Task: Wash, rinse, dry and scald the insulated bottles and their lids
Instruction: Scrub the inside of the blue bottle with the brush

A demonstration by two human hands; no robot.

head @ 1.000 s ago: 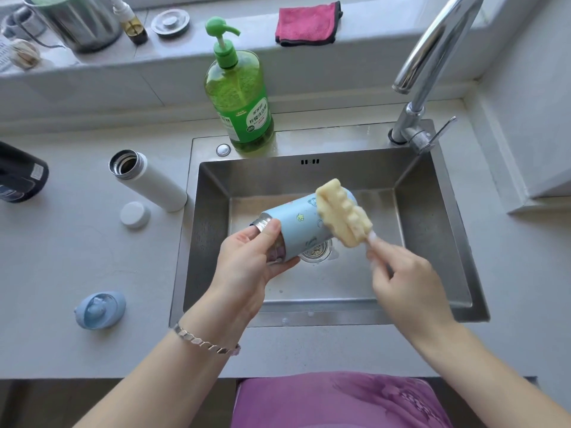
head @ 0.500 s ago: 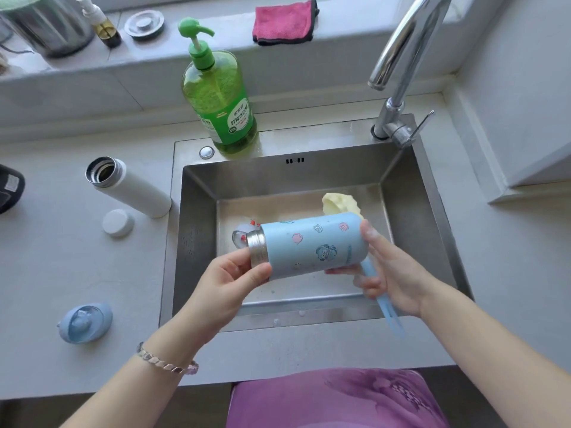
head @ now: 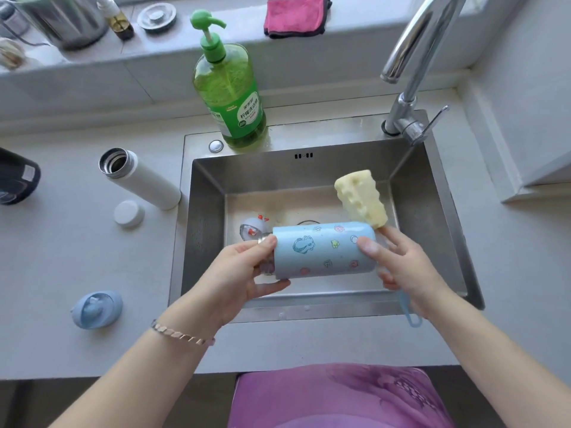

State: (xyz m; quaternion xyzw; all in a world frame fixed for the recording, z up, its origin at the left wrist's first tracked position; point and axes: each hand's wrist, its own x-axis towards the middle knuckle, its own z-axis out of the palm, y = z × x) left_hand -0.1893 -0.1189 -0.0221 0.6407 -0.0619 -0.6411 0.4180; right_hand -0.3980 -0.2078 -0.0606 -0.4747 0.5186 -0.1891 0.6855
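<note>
A light blue insulated bottle [head: 321, 251] with cartoon prints lies sideways over the sink [head: 200, 230], mouth to the left. My left hand [head: 244, 279] grips its mouth end. My right hand [head: 401, 270] holds the bottle's base and also a sponge brush [head: 361, 197], whose yellow sponge head sticks up behind the bottle and whose blue handle pokes out below the palm. A white bottle [head: 142, 180] stands open on the counter to the left, its white lid [head: 128, 213] beside it. A blue lid [head: 97, 308] lies nearer on the counter. Another lid [head: 251, 230] rests in the sink.
A green dish soap pump bottle [head: 230, 97] stands behind the sink. The faucet [head: 414, 66] arches over the back right. A pink cloth [head: 293, 15], a steel pot [head: 65, 20], a small bottle and a drain plug sit on the ledge. A dark container [head: 17, 177] is at the left edge.
The sponge brush came off the bottle's side and moved behind its base. My right hand took hold of the base while keeping the brush. The bottle rotated, showing other prints.
</note>
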